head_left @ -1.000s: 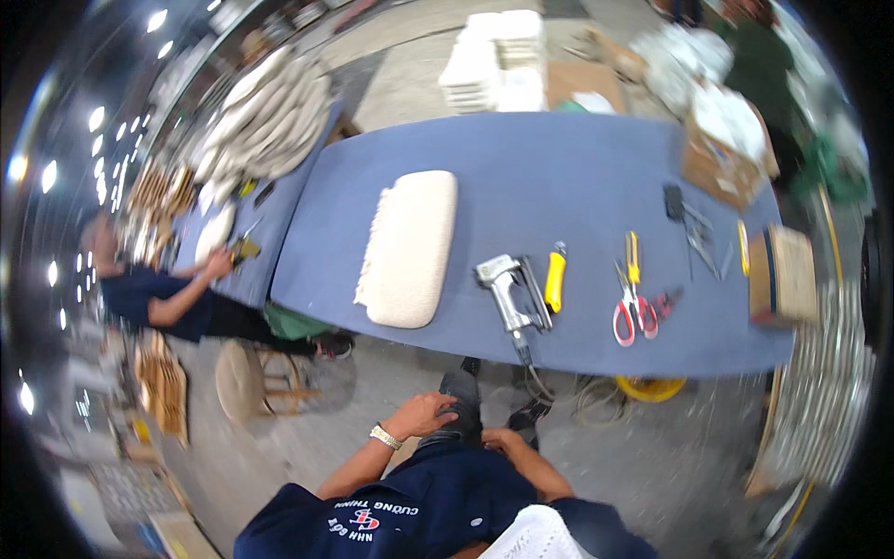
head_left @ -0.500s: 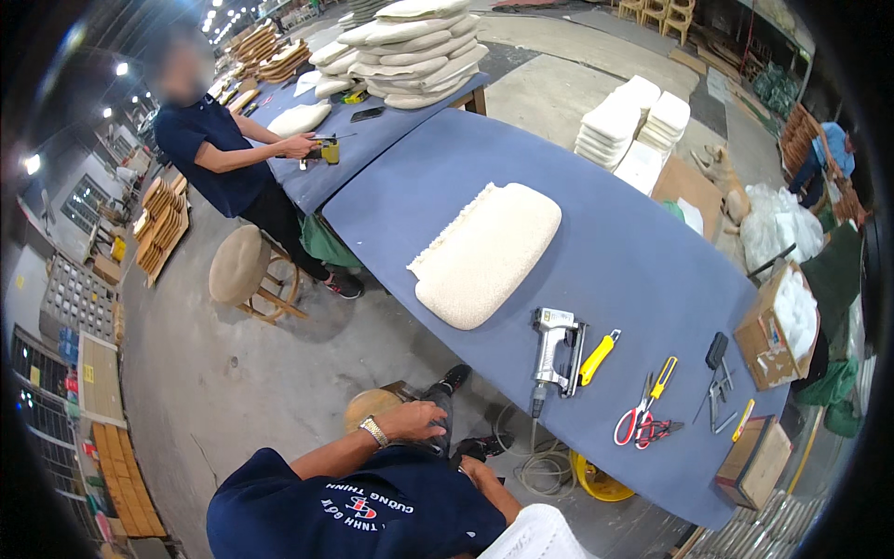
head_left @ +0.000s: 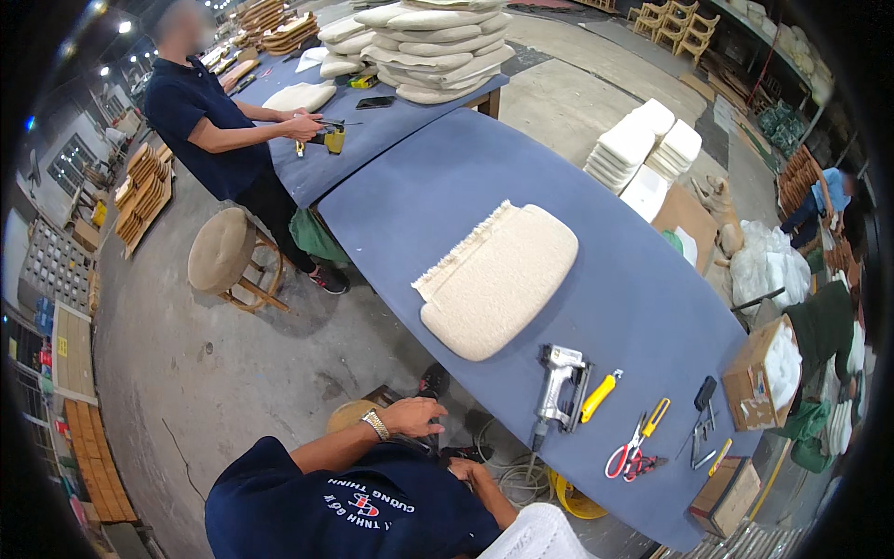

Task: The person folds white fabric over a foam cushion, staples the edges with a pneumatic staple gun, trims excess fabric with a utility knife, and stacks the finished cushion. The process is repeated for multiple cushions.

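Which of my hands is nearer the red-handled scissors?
Right. Your right hand is left of the red-handled scissors, off the table; your left hand is farther left.

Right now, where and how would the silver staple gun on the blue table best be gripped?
The staple gun is probably best gripped by its handle, coming from the person's side of the blue table. It lies on its side, hose connector toward that edge, and a gap appears between handle and magazine.
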`<state>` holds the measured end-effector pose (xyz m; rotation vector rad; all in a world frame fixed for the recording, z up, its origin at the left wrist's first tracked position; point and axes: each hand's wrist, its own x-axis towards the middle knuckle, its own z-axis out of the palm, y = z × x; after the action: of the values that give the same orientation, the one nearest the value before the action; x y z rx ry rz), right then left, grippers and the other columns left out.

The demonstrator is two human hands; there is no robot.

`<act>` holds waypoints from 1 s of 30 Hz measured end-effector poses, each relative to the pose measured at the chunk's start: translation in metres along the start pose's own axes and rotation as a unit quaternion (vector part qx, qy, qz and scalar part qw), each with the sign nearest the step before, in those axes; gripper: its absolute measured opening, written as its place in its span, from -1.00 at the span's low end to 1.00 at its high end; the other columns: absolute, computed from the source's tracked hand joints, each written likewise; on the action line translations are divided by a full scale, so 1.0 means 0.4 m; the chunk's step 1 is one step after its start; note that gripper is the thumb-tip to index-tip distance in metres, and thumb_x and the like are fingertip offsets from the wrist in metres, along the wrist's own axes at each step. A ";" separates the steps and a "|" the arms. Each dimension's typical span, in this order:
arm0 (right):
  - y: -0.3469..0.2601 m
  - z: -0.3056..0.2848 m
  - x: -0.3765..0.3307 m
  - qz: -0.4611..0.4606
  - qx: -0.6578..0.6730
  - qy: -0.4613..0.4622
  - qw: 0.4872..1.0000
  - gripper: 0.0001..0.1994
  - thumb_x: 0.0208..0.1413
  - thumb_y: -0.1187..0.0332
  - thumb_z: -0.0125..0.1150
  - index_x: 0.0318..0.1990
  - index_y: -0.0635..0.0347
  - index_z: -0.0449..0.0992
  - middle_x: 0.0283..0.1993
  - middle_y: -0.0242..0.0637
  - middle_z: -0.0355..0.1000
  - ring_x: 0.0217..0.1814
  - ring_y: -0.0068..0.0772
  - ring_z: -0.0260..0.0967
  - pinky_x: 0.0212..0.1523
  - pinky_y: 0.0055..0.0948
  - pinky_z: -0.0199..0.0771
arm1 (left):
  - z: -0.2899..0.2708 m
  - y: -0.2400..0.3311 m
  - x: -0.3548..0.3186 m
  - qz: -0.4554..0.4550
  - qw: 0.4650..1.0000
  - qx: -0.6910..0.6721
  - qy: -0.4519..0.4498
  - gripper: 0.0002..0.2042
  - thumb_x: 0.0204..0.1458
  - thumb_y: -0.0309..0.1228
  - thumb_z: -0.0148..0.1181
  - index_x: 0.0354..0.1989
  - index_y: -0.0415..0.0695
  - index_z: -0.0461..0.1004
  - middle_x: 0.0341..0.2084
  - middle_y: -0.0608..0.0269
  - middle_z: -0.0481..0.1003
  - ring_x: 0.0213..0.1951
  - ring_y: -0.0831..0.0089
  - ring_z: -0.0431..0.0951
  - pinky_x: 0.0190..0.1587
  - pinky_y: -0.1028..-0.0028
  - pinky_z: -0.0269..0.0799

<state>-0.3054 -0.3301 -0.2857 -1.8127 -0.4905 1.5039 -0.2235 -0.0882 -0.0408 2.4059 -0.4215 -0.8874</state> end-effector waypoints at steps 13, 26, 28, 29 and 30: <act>-0.207 -0.094 0.126 0.120 -0.090 0.036 0.988 -0.60 0.24 0.10 0.01 -0.09 0.21 0.64 -0.09 -0.04 0.63 -0.09 -0.01 0.61 -0.10 -0.07 0.58 | -0.313 -0.312 0.108 -0.031 0.997 -0.057 -0.039 -0.53 0.14 -0.05 0.26 0.10 -0.13 0.58 -0.01 -0.04 0.59 0.05 -0.04 0.57 0.12 0.11 0.49; -0.359 -0.192 0.156 0.165 -0.039 0.166 0.971 -0.54 0.24 0.06 -0.02 0.09 0.17 0.57 -0.07 0.14 0.61 0.05 0.21 0.58 0.10 0.08 0.54 | -0.154 -0.554 0.174 -0.096 0.935 -0.328 -0.095 -0.40 0.16 0.07 0.31 0.12 -0.23 0.56 -0.09 0.02 0.67 -0.11 0.19 0.71 -0.09 0.33 0.59; -0.350 -0.271 0.144 0.159 -0.039 0.156 0.974 -0.54 0.25 0.06 -0.01 0.09 0.18 0.56 -0.06 0.13 0.61 0.05 0.19 0.58 0.10 0.06 0.54 | -0.087 -0.549 0.259 -0.160 0.828 -0.528 -0.099 -0.40 0.26 -0.05 0.27 0.23 -0.33 0.36 -0.03 -0.01 0.63 -0.07 0.22 0.69 -0.09 0.35 0.62; -0.345 -0.292 0.140 0.160 -0.028 0.159 0.974 -0.54 0.25 0.06 -0.01 0.09 0.18 0.56 -0.06 0.12 0.61 0.05 0.18 0.58 0.10 0.06 0.54 | -0.106 -0.517 0.283 -0.165 0.775 -0.603 -0.099 -0.45 0.28 -0.07 0.25 0.20 -0.30 0.36 -0.02 -0.03 0.61 -0.07 0.19 0.68 -0.08 0.31 0.62; -0.338 -0.321 0.151 0.153 -0.017 0.154 0.976 -0.54 0.25 0.07 -0.01 0.10 0.18 0.56 -0.06 0.12 0.61 0.05 0.17 0.58 0.11 0.05 0.53 | -0.131 -0.494 0.296 -0.173 0.714 -0.672 -0.090 -0.50 0.30 -0.09 0.23 0.16 -0.27 0.35 -0.01 -0.05 0.59 -0.07 0.16 0.68 -0.07 0.27 0.63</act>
<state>-0.1472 -0.2346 -0.2206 -2.1760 -0.0877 1.3746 -0.0811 0.0370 -0.1818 1.0041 0.5299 -1.0319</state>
